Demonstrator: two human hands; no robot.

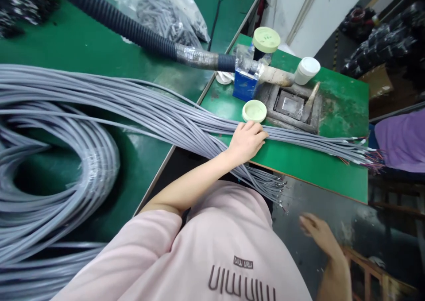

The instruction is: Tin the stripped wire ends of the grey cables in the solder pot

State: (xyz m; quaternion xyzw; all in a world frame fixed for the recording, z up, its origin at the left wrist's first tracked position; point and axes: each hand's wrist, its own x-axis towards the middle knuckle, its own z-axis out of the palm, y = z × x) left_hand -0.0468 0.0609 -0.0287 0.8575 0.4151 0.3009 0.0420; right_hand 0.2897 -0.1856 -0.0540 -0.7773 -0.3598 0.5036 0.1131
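Observation:
My left hand [248, 139] lies over a long bundle of grey cables [299, 138], its fingers wrapped round the top of them. The bundle crosses the green table and its stripped ends, with thin coloured wires, reach the right edge. A second group of cable ends [265, 181] hangs below the table edge, near my body. My right hand [315, 230] is in the air at the lower right, away from the cables; it is blurred by motion and its fingers cannot be made out clearly.
A solder pot [290, 104] with a brush [312, 98] stands behind the cables. Near it are a round lid [254, 111], a white jar [307, 70] and a blue box [245, 85] under a black hose [142, 31]. Coiled cables [96, 168] lie left; a person's purple sleeve [401, 141] is right.

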